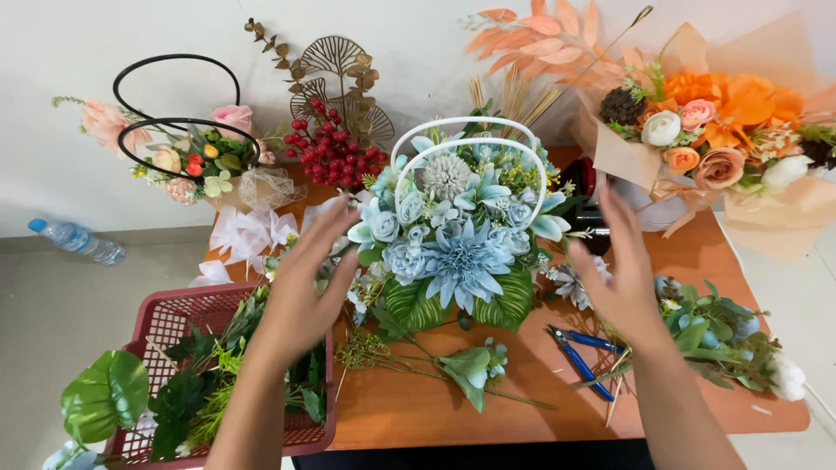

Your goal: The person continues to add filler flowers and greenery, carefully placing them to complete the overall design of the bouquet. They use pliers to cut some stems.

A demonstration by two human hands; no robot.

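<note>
Left hand and right hand, fingers spread, flank the blue flower basket.

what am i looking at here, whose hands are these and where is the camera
The single picture comes from a camera worn on a person's head, looking down at their own two bare hands. There is no machine. The left hand and the right hand are spread open on either side of a blue flower arrangement with a white hoop handle, which stands on a wooden table. Neither hand holds anything; whether they touch the leaves cannot be told. Blue-handled pliers and loose stems lie in front. A red basket of greenery sits at the left, an orange bouquet at the back right, and a red berry sprig behind.
</note>
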